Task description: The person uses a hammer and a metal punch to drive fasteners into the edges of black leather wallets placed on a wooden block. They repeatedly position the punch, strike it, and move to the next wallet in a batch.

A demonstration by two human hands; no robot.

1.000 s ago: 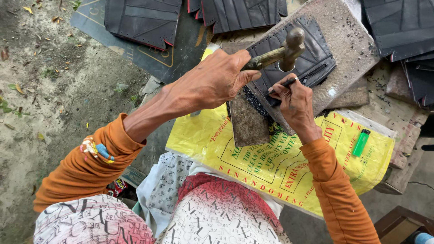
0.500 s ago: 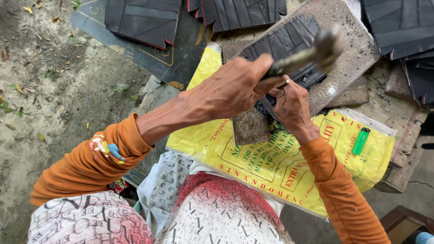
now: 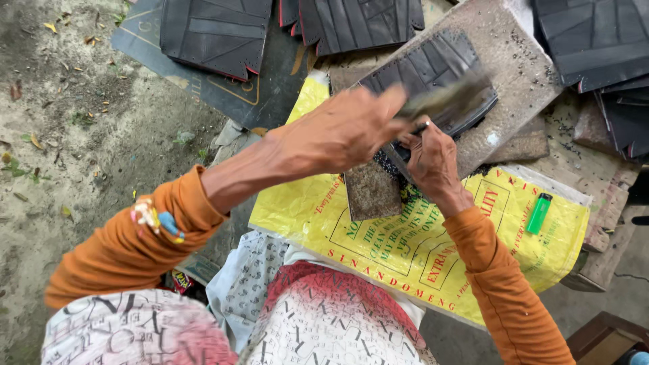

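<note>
The left hand [image 3: 341, 132] is closed around a hammer [image 3: 446, 101], which shows only as a blur above a black rubber sheet [image 3: 433, 67] lying on a grey stone slab [image 3: 514, 61]. The right hand [image 3: 433, 159] pinches a small tool, mostly hidden, against the sheet's near edge. A green lighter [image 3: 539, 213] lies well apart on the yellow sack [image 3: 405, 236].

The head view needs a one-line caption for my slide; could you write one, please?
Left hand swings a blurred hammer above a black ribbed sheet that the right hand steadies.

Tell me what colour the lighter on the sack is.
The lighter is bright green, clearest in the head view.
</note>
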